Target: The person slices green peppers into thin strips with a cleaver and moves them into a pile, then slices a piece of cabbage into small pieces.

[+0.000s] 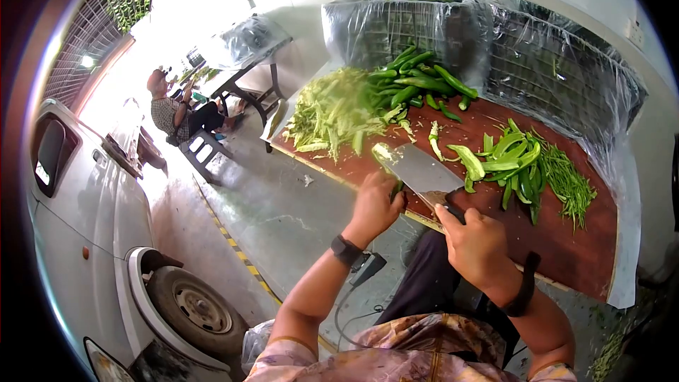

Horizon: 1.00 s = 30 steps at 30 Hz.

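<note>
My right hand [477, 247] is wrapped around the dark handle of a cleaver [424, 170], its broad blade pointing away and to the left over the red-brown table [559, 255]. Just left of the blade, my left hand [375, 205] is closed on a green pepper, mostly hidden by the fingers. A pale seed core [382, 151] lies at the blade's tip. Beyond it are a heap of pale pepper cores [332, 113] and a pile of whole green peppers [424, 81]. Right of the cleaver lie split pepper halves [506, 159] and thin green shreds [569, 187].
Plastic-wrapped crates [544, 64] line the table's back. A white vehicle [85, 205] stands at left. Farther off, a person [173, 113] sits by another table [247, 74]. A cable [339, 315] hangs near my left forearm.
</note>
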Available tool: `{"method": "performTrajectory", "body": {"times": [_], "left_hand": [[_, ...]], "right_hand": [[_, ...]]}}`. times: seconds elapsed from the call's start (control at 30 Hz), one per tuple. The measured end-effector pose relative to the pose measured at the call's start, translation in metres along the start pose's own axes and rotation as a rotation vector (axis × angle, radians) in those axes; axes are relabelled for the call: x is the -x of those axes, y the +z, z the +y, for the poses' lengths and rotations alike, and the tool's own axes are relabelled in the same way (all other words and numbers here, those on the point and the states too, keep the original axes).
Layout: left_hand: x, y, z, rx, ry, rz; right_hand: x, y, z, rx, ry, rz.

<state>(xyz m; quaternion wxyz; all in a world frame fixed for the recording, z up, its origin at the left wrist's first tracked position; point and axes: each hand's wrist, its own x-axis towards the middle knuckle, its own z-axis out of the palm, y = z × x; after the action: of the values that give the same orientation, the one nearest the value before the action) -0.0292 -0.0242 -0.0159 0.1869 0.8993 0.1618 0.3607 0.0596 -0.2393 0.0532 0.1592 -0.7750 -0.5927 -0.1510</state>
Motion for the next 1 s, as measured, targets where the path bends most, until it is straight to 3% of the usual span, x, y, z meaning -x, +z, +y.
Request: {"method": "performTrajectory", "body": {"times": [0.37,0.47,0.53,0.6,0.67,1.0], "left_hand": [[0.009,0.003,0.006,0.023,0.055,-0.034],[0.01,0.001,0.011,0.048,0.062,0.006],[0.011,0.001,0.011,0.02,0.093,0.012],[0.01,-0.002,0.015,-0.007,0.082,0.0],[0.011,-0.001,0.017,-0.03,0.079,-0.017],[0.009,0.009,0.03,-0.099,0.104,0.012]], "right_hand": [[-0.048,0.031,-0.006,0.027,-0.022,0.043],[-0.069,0.023,0.001,-0.075,0.038,0.088],[-0.069,0.019,0.019,-0.348,0.003,0.247],[-0.057,0.003,0.022,-0.3,-0.012,0.258],[-0.037,-0.022,0.02,-0.195,0.069,0.122],[0.024,-0.059,-0.001,0.039,0.009,-0.039]]}}
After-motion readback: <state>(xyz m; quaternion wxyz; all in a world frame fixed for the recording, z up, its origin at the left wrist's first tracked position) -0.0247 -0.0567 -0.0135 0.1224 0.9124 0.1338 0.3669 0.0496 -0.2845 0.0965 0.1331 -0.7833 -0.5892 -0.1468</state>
